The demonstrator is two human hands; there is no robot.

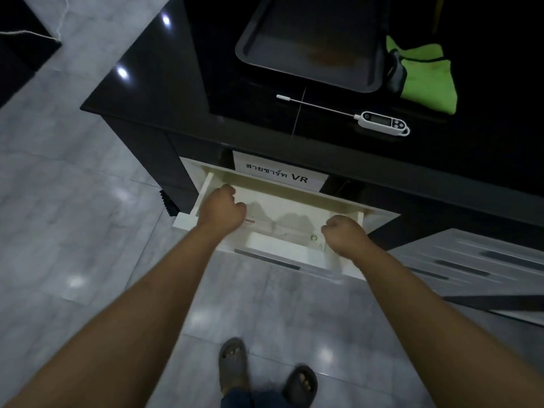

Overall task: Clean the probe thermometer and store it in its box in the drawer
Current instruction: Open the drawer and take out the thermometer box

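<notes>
The white probe thermometer [381, 121] lies on the black counter [153, 83], its thin capped probe pointing left. Below it, a white drawer [203, 193] stands pulled out. Inside lies a clear plastic box [284, 228] with a small green logo and some print. My left hand [221, 208] is curled at the box's left end and my right hand [345, 234] at its right end. Both seem to grip it, with the fingers hidden underneath. Neither hand touches the thermometer.
A dark baking tray [312, 45] sits at the back of the counter, with a green cloth [426, 75] to its right. A white paper label [279, 172] hangs above the drawer. More drawer fronts [471, 260] are at the right. My sandalled feet stand on the grey tiled floor [73, 216].
</notes>
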